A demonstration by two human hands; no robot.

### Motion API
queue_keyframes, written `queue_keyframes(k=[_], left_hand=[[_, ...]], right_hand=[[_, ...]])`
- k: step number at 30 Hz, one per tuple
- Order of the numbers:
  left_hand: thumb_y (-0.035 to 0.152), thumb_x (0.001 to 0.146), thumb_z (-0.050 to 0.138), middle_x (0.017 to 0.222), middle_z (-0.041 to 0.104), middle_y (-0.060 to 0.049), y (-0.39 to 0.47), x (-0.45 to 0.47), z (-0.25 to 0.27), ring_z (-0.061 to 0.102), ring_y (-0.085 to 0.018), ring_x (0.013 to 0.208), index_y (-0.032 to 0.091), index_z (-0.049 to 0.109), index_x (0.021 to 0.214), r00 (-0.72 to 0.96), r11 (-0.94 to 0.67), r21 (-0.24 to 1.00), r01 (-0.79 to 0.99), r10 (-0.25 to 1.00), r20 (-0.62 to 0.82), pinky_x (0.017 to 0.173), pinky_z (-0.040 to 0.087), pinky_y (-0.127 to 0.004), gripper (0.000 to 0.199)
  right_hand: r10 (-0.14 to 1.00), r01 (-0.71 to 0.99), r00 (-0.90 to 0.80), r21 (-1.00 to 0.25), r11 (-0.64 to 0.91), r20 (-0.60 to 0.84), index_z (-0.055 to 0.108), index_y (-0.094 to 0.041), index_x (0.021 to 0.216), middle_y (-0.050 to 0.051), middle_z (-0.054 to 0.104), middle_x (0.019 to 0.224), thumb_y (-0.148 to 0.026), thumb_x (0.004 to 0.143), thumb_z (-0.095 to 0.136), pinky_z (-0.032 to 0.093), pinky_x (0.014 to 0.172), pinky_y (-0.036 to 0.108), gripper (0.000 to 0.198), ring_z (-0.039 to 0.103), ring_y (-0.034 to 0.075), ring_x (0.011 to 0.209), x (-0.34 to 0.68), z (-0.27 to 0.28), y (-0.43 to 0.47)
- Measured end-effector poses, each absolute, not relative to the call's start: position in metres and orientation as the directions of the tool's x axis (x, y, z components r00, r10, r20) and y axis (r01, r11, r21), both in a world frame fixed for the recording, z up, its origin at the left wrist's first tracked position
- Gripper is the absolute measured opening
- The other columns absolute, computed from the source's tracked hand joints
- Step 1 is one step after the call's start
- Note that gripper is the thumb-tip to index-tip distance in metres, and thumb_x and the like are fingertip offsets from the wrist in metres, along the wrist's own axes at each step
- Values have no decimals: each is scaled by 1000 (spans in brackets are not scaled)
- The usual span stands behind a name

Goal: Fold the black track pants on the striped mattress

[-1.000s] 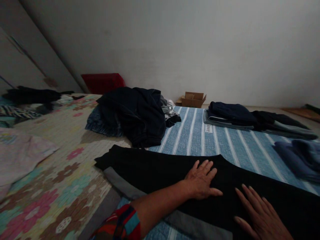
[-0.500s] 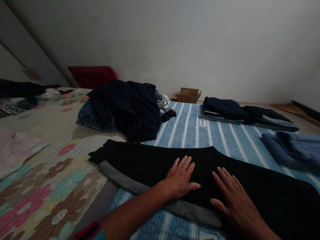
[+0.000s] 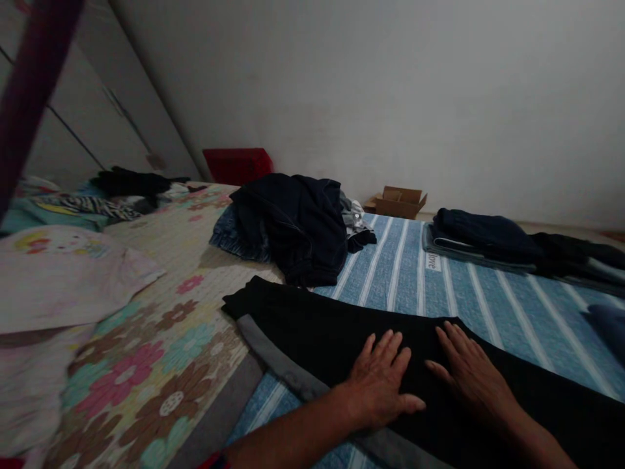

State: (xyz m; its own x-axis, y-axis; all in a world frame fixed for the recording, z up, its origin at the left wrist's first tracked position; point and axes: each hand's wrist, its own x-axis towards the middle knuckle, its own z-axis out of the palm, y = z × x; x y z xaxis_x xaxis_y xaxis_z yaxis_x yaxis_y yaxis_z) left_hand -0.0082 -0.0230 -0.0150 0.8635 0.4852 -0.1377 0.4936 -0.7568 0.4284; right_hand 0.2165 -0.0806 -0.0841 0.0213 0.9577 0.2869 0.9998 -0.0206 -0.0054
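Both hands lay flat, fingers extended, gripping nothing: left hand (image 3: 378,384) and right hand (image 3: 469,374) pressed on the black garment (image 3: 312,326), spread just before the dark clothes pile (image 3: 293,221). Uneven pressure could bunch the cloth into creases.

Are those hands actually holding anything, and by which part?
Nothing is gripped. The left hand and right hand lie flat, fingers spread, pressing on the middle of the black garment spread over the striped blue cover.
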Motion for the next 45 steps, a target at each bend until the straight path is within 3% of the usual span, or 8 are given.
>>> queue_keyframes(k=[7,14,19,25,33,39,42,45], left_hand=[[67,85,30,153,8,-12,-28,-26,-12,1,-25,140,19,18,144,842,-737,427,524,522,-135,112,5,-49,77],[66,85,30,153,9,-11,-17,-53,-9,2,-26,140,19,20,144,734,-672,312,672,661,-156,112,6,-50,76],[65,85,29,153,12,-9,-16,-63,-14,4,-25,140,21,21,143,711,-643,331,690,688,-146,112,5,-50,73],[55,85,42,151,18,-10,-13,-66,0,9,-24,139,18,30,140,662,-596,312,740,727,-182,112,12,-49,67],[49,89,38,149,26,-12,28,-124,16,17,-24,138,13,34,138,407,-407,139,903,913,30,111,19,-46,61],[50,86,41,147,28,-17,47,-150,0,21,-29,137,9,39,134,278,-278,-11,960,954,114,109,20,-49,63],[49,85,44,146,31,-17,46,-151,-11,23,-29,136,11,43,132,308,-311,-2,950,938,158,109,20,-50,60],[46,86,41,142,38,-14,51,-157,-5,31,-26,133,12,47,127,292,-324,96,941,923,249,108,26,-45,54]], right_hand=[[953,999,41,-37,-31,301,44,-8,133,19,35,142,-65,86,23,31,103,50,76,28,31,132,220,-97,-85],[956,998,54,-38,-44,290,41,-10,135,19,31,144,-66,86,24,29,104,51,76,25,31,134,220,-97,-87],[961,999,54,-23,-49,270,42,-10,135,19,31,144,-66,85,24,28,104,51,77,25,31,134,220,-98,-86],[964,999,50,-7,-50,260,42,-12,136,18,31,144,-68,85,22,31,103,50,78,26,31,133,222,-98,-87],[960,999,42,-32,-35,278,42,-11,135,18,32,144,-68,85,23,30,103,52,78,26,32,133,224,-103,-86],[953,999,16,-41,-3,304,42,-12,135,18,35,143,-66,85,24,32,102,52,75,27,32,133,226,-108,-87],[950,998,28,-56,-11,311,43,-13,134,18,36,142,-67,84,24,32,101,53,76,28,33,132,227,-109,-87],[955,998,45,-64,-27,294,43,-13,134,18,35,142,-68,84,24,32,102,52,77,28,32,132,226,-108,-86]])
